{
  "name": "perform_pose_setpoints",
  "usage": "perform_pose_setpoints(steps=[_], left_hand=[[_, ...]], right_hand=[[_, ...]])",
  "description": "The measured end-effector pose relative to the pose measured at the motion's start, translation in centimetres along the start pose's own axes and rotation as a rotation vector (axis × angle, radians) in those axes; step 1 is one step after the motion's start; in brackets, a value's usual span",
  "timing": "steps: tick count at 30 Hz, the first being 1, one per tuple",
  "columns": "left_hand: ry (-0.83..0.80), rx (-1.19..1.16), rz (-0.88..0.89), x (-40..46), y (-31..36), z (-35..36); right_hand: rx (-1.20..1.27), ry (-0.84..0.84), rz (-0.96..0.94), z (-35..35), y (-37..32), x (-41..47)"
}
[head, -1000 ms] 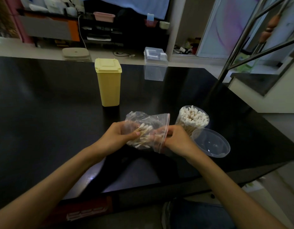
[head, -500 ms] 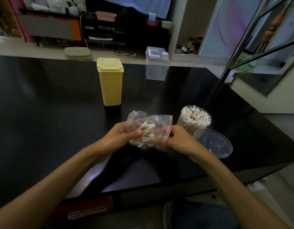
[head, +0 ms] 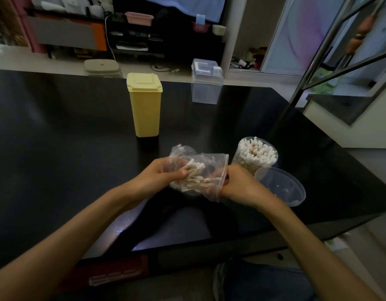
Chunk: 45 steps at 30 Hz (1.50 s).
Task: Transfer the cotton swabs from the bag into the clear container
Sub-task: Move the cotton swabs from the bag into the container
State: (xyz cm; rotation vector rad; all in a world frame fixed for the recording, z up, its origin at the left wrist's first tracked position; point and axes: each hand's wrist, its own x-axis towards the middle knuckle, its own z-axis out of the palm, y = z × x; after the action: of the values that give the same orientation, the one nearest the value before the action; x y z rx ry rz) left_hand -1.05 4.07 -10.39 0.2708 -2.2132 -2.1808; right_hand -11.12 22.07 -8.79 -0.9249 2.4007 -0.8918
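A clear plastic bag (head: 206, 165) with a bundle of cotton swabs (head: 194, 178) inside hangs just above the black table (head: 57, 148). My left hand (head: 159, 178) grips the bag's closed end and pinches the swabs through the plastic. My right hand (head: 239, 185) holds the bag's open mouth, with its fingers inside the opening. Right behind it stands a round clear container (head: 256, 155) packed with upright swabs. Its clear lid (head: 281, 186) lies beside it, near my right wrist.
A yellow lidded bin (head: 145, 107) stands behind the bag, and a clear lidded box (head: 206, 84) sits at the table's far edge. A metal railing (head: 317, 51) rises at the right. The table's near edge runs just below my forearms.
The bag has been squeezed flatter and turned a little, and my right hand's fingers have gone further into its mouth. Both hands stay in the same spot.
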Motion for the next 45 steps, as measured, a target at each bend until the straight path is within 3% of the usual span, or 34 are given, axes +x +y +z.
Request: perform_pose_setpoints(steps=[3,8,12,21,26,30,34,39,45], left_hand=[[0.064,-0.045,-0.002,0.2,-0.1,-0.3],[0.115,-0.207,-0.059,0.2,-0.4,0.3],[0.163,-0.301,-0.064,0.3,-0.5,0.7],[0.133,-0.447,-0.055,0.4,0.1,1.3],[0.208,-0.195,-0.093,-0.2,-0.3,1.0],[0.224,-0.097,-0.022,-0.3,-0.1,1.1],[0.229,-0.124,0.012,-0.3,-0.2,1.8],[0.258,-0.242,-0.003,-0.5,0.0,1.7],[0.245,-0.227,0.013,-0.6,0.2,1.6]], right_hand=[[0.069,0.089,-0.014,-0.1,-0.5,-0.2],[0.279,-0.084,-0.015,0.8,-1.1,0.1],[0.413,-0.018,0.030,2.9,-1.6,0.7],[0.195,0.235,-0.005,5.9,-2.4,1.8],[0.187,0.166,-0.001,5.1,-2.4,2.0],[0.279,0.174,0.063,4.6,-2.2,2.5],[0.175,0.266,0.134,4.9,-2.4,2.8],[0.094,0.262,-0.040,3.9,-2.4,2.0],[0.113,0.321,-0.070,1.5,-1.5,2.1]])
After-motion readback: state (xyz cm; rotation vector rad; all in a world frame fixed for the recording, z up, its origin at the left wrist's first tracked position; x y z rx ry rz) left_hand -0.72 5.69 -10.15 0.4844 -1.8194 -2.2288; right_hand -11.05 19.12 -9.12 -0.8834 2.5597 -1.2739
